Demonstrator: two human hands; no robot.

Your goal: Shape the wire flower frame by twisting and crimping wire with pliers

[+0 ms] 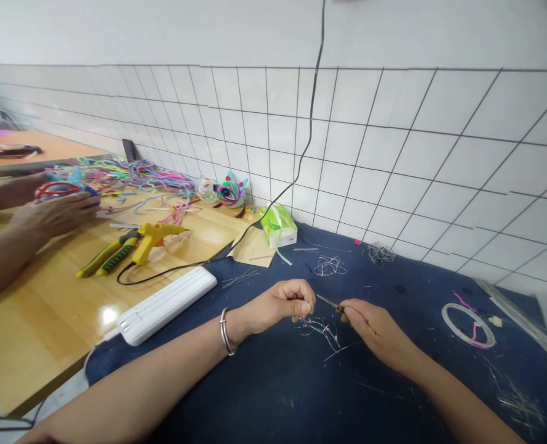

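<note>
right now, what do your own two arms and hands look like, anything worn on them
No sleeve shows clearly on either arm. The left arm wears a narrow, rounded, silver-coloured bangle at the wrist; the right arm has nothing visible on it. The left grip and right grip are gloveless.

Left hand (286,301): fingers (307,296) pinched
Right hand (372,325): curled in a grip
Forearms (162,373): angled inward from below
</note>
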